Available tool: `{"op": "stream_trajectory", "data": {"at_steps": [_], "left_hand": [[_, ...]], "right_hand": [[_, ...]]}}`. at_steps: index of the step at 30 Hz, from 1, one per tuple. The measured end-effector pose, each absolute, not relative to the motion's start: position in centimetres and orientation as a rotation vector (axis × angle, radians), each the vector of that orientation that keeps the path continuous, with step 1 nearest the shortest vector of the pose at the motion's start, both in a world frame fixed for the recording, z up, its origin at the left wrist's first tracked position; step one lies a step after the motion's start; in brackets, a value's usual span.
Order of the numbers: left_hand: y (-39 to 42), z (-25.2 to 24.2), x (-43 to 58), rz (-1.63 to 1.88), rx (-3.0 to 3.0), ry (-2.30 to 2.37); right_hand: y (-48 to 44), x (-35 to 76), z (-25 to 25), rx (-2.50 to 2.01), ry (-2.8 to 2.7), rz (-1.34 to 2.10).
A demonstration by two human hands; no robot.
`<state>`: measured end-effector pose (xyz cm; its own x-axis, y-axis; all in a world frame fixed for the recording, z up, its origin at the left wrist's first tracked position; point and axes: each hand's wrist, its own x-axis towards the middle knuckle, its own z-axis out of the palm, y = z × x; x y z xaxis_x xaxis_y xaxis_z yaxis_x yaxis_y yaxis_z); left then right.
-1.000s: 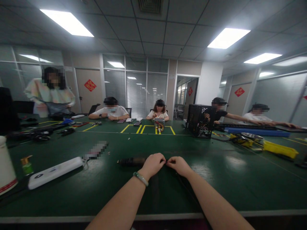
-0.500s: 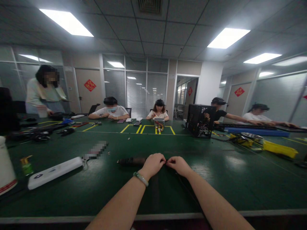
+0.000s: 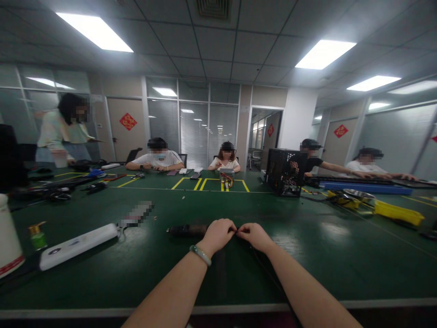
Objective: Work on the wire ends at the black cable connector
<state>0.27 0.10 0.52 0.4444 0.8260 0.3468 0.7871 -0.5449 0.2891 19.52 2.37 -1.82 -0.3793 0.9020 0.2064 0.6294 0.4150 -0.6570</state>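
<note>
A dark electric screwdriver (image 3: 189,230) lies on the green table, its metal tip pointing left. My left hand (image 3: 221,234) is closed around its rear end and covers that part. Right beside it, my right hand (image 3: 255,236) pinches a thin black cable at the tool's end; the fingertips of both hands nearly meet. From under the right hand, the cable (image 3: 264,262) runs down along the forearm toward the table's near edge. Whether its plug sits in the tool cannot be seen.
To the left lie a white power strip (image 3: 80,246), a small green bottle (image 3: 37,237) and a white container (image 3: 9,241). Farther off stand a black computer case (image 3: 286,173) and a yellow tray (image 3: 398,212). Several people work around the table's far side.
My hands and the screwdriver hold their positions. The standing person at the far left has leaned slightly to the right.
</note>
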Motion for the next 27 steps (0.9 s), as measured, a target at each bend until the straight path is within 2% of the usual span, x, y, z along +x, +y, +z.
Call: {"op": "stream_trajectory", "data": {"at_steps": [27], "left_hand": [[0.34,0.27,-0.09,0.744,2.64,1.358]], "right_hand": [[2.7,19.72,-2.04,-1.277,-2.182,0.639]]}}
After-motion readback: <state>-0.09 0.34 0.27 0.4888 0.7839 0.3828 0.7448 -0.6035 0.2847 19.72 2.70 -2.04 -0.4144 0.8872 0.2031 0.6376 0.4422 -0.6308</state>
